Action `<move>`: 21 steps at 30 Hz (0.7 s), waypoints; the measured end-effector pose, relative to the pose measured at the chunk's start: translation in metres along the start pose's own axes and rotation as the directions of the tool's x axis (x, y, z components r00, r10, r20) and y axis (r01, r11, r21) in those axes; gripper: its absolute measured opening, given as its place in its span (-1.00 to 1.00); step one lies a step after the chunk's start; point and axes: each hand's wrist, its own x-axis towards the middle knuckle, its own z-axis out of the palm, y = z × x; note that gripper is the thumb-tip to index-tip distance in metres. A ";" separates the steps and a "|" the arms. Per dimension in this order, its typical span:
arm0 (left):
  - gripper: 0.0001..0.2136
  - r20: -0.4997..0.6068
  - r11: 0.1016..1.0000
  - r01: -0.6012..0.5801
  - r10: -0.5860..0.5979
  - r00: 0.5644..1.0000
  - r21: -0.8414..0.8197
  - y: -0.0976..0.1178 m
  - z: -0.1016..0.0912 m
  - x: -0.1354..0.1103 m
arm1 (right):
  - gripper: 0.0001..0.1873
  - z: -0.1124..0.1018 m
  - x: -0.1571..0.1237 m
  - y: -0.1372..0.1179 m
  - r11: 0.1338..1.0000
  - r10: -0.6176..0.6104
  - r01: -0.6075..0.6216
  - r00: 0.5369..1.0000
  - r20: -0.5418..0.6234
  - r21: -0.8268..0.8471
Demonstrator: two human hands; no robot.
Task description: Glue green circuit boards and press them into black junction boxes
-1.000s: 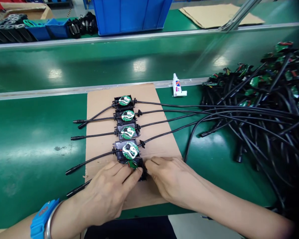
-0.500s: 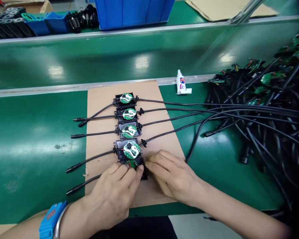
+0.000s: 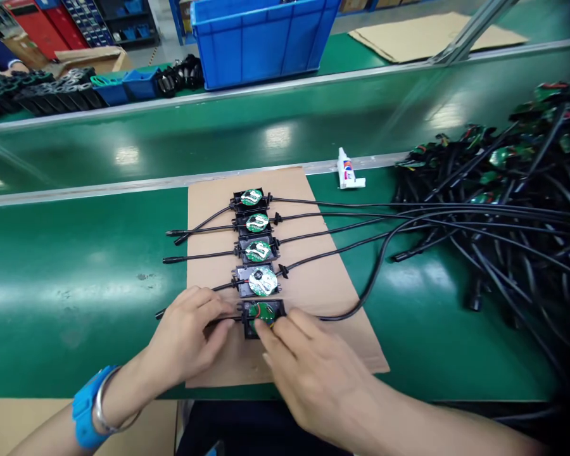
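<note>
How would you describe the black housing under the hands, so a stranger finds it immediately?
Find the brown cardboard sheet on the green bench. Five black housings lie there in a column; take the nearest housing. Only its round green board lacks white paste, and both hands touch it.

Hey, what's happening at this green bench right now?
A person's left hand and right hand work on the nearest small black housing with a round green circuit board, on a brown cardboard sheet. Four more cabled housings line up behind it; a pile of black cables lies at the right.
</note>
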 end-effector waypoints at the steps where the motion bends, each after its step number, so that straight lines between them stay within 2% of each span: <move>1: -0.87 0.028 1.000 0.016 -0.015 1.000 -0.017 -0.003 0.003 0.002 | -0.60 0.006 0.004 -0.008 1.000 0.014 -0.014 1.000 0.013 -0.024; 4: -0.88 0.061 0.997 0.018 -0.014 0.998 -0.072 -0.009 0.015 0.006 | -0.65 0.023 0.016 -0.020 0.997 0.006 -0.005 1.000 0.017 -0.075; 6: -0.86 0.055 0.997 -0.003 0.007 0.998 -0.075 -0.011 0.019 0.006 | -0.69 0.028 0.021 -0.020 0.998 -0.031 0.033 0.999 0.032 -0.045; 10: -0.85 0.079 0.996 -0.043 0.050 0.996 -0.081 -0.011 0.014 0.009 | -0.68 0.017 0.018 -0.007 0.991 0.038 -0.051 0.993 0.109 0.122; 12: -0.89 0.100 0.996 -0.035 0.043 0.994 -0.081 -0.012 0.008 0.015 | -0.70 0.003 0.013 0.006 0.973 0.050 -0.068 0.995 0.089 0.220; 14: -0.90 0.072 0.999 -0.020 0.023 0.997 -0.043 -0.016 0.004 0.024 | -0.73 -0.009 0.011 0.026 0.961 0.055 -0.047 0.998 -0.021 0.273; 16: -0.88 0.021 1.000 -0.004 0.003 1.000 0.031 -0.021 0.004 0.033 | -0.73 -0.012 0.013 0.052 0.966 0.096 -0.066 0.990 -0.107 0.251; 19: -0.89 0.006 0.991 0.026 -0.027 1.000 0.128 -0.030 0.010 0.041 | -0.73 -0.002 0.019 0.089 0.971 0.151 -0.137 0.987 -0.058 0.197; 21: -0.92 0.004 0.991 0.029 -0.029 1.000 0.128 -0.032 0.011 0.040 | -0.80 0.006 0.020 0.102 0.967 0.142 -0.130 0.989 -0.038 0.217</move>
